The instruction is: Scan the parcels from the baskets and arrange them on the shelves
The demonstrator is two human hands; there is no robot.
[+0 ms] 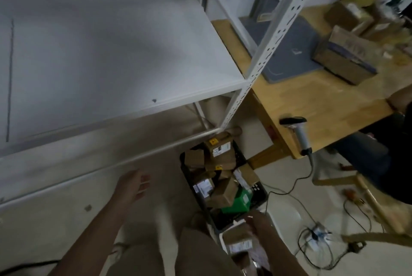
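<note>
A black basket [259, 190] on the floor holds several brown cardboard parcels [219, 147] and a green box [239, 202]. Just in front of it lies another brown parcel [237, 234] with a white label. My right hand [259, 223] grips this parcel's upper edge, though the view is blurred. My left hand [133, 186] hangs over the floor left of the basket, fingers straight and holding nothing. A white metal shelf [111, 57] spreads across the upper left with nothing on it. A barcode scanner [297, 130] lies at the edge of the wooden table [323, 101].
The shelf's perforated white upright [267, 48] stands between shelf and table. On the table sit a grey mat [287, 52] and several cardboard boxes [343, 61]. The scanner's cable and a power strip [316, 234] trail across the floor at right. Someone's dark-clothed leg [367, 153] is beside the table.
</note>
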